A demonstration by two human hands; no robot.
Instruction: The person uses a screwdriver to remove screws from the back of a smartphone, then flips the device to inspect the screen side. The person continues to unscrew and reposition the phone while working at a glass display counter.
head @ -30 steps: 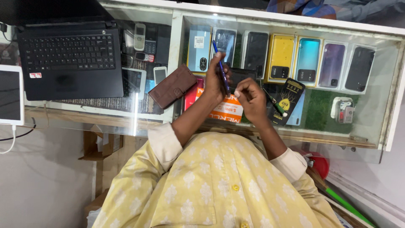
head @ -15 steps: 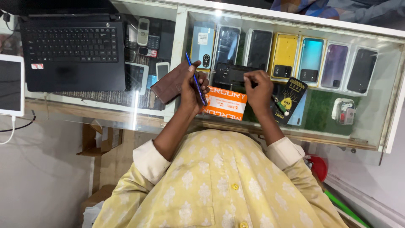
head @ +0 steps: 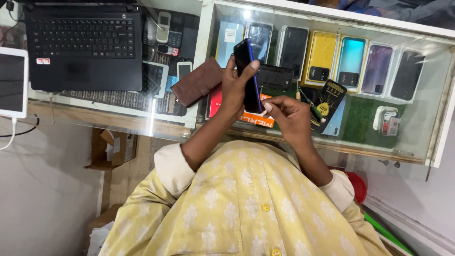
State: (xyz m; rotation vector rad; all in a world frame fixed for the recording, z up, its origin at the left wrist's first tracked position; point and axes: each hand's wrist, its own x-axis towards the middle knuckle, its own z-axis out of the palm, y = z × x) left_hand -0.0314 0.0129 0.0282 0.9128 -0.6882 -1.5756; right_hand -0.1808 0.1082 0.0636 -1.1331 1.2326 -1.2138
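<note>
My left hand [head: 235, 90] grips a dark blue phone [head: 248, 71] and holds it upright above the glass counter [head: 417, 137]. My right hand [head: 290, 119] is just right of it, with thumb and fingertips pinching the phone's lower end. A small screwdriver [head: 313, 108] with a green handle shows just beyond my right knuckles; I cannot tell whether it is held. A brown wallet case [head: 199, 87] lies on the glass left of my left hand. An orange box [head: 258, 119] sits under the phone.
A black laptop [head: 83, 45] stands at the far left of the counter, with a white tablet [head: 12, 80] on a cable beside it. Several phones and boxes [head: 322, 59] are displayed under the glass. A black package [head: 329, 102] lies right of my hands. Cardboard boxes [head: 111, 149] sit on the floor.
My left hand has lifted the phone and turned it more upright, moving it right. My right hand has left the dark object on the counter and come to the phone's lower end.
</note>
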